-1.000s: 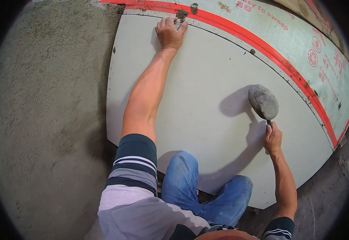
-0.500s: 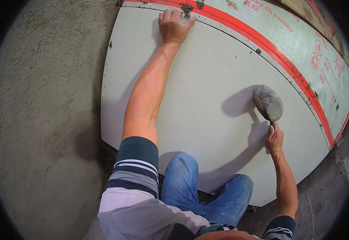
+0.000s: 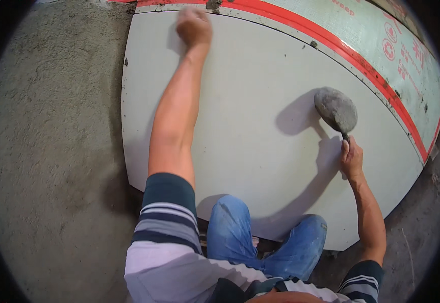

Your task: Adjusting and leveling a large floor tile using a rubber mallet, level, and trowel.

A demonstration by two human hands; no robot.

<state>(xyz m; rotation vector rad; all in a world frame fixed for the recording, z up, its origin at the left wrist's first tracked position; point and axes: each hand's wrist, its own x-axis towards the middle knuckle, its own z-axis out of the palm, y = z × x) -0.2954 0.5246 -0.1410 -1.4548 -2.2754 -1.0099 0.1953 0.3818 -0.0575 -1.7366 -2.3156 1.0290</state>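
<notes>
Bare tile (image 3: 250,101) separates left grip (image 3: 194,25), by far edge, from mallet (image 3: 336,108).

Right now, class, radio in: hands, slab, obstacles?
Right hand holds mallet, raised above slab. Left hand blurred, near slab's far edge. Dark clump beside it; knees by near edge.

Off-white tile (image 3: 250,111), mottled grey mallet head (image 3: 337,107), red tape (image 3: 293,19), pale green protective sheet (image 3: 364,38) printed in red, grey-brown mortar (image 3: 53,136), faded blue jeans (image 3: 230,222), dark green sleeve (image 3: 169,191) striped white, grey and navy.
</notes>
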